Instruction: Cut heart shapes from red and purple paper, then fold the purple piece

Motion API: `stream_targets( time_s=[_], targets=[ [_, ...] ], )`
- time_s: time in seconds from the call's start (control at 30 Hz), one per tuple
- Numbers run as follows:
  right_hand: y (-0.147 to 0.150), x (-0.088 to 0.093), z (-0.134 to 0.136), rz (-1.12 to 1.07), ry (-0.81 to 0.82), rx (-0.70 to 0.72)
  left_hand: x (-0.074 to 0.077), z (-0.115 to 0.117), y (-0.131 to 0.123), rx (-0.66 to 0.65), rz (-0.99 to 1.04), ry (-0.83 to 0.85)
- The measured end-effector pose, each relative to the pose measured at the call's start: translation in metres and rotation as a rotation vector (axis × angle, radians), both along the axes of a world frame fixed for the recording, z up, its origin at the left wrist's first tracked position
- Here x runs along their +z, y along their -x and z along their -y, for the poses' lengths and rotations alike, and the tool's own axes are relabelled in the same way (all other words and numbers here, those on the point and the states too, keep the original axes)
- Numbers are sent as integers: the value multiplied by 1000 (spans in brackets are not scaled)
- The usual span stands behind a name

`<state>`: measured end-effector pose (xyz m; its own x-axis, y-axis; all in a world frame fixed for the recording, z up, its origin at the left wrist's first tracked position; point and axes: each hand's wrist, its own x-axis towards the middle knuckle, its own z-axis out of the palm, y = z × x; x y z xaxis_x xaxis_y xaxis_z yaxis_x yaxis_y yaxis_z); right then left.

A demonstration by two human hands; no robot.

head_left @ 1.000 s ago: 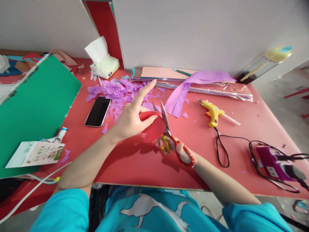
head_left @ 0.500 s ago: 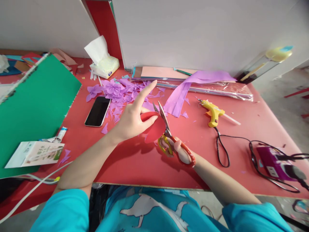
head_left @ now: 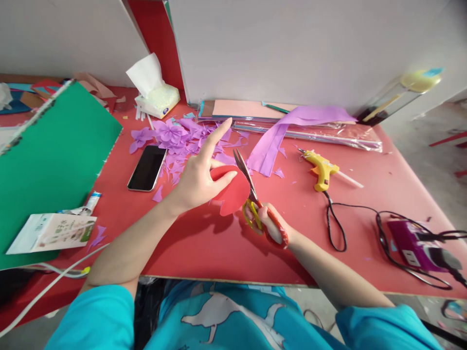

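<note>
Craft workshop: glue gun [head_left: 322, 170], scissors [head_left: 253, 194], purple scraps [head_left: 187, 138] across worktable [head_left: 197, 250].

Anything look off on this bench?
Clutter, mainly: purple scraps lie strewn beside the smartphone; a purple strip trails off the plastic-wrapped sheets. The yellow glue gun lies on its side, no stand. Held scissors and red cutout look fine; no spill visible.

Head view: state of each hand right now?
Left hand: pinching the red piece, index finger extended.
Right hand: closed on the handles of the scissors, blades nearly together.
</note>
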<state>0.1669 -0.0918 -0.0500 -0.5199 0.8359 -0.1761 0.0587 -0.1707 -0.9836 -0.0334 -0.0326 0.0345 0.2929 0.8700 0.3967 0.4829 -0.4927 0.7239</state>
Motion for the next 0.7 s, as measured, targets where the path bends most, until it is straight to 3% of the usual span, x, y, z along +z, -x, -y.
stream_targets(
  time_s=[0.3,0.43,0.7],
  targets=[
    [0,2,0,-164,-46,27,9,3,0,61,64,103],
    [1,-3,-3,-263,-17,-5,6,6,-5,29,45,149],
    [5,-6,-7,-122,23,-326,-13,13,-22,-103,-54,173]
  ],
)
